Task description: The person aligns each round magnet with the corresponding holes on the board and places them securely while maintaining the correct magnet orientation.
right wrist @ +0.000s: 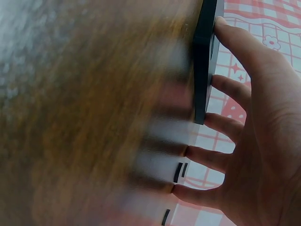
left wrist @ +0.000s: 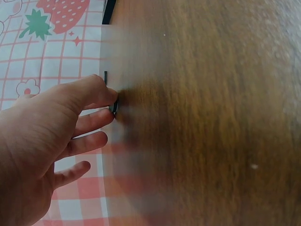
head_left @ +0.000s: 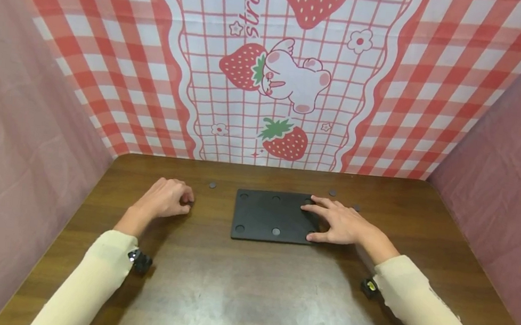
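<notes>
A flat black board with round recesses lies on the table. One recess along its near edge holds a grey disc. Left of the board, my left hand is down at the table top. Its thumb and forefinger pinch a small dark disc, mostly covered by the fingertips. My right hand rests over the board's right end with fingers spread. In the right wrist view its thumb and nearest fingers touch the board's face, while the outer fingers reach past its end to the table.
A loose disc lies between my left hand and the board. Beyond my right hand are two more discs, one behind the fingers and another by the knuckles. A strawberry-print cloth hangs at the table's back edge; pink cloth walls flank the sides.
</notes>
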